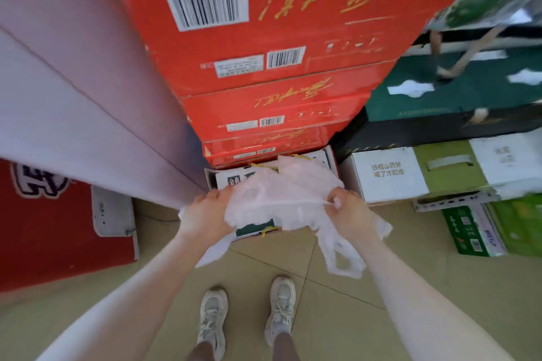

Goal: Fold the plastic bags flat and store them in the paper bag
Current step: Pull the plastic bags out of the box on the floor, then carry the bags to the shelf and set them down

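A crumpled, translucent white plastic bag (281, 193) is stretched between both hands above the floor. My left hand (206, 212) grips its left side, and a loose strip hangs below that wrist. My right hand (350, 211) pinches its right side, with the bag's handle loops dangling under it. Directly beneath the plastic stands a paper bag (252, 230) with yellow cord handles, white and dark green, mostly hidden by the plastic bag.
A tall stack of red cartons (264, 67) rises right behind the paper bag. Green, black and white boxes (425, 173) are piled at the right. A pale panel (88, 126) and a red item (58, 228) stand at the left. My shoes (246, 313) stand on tan floor tiles.
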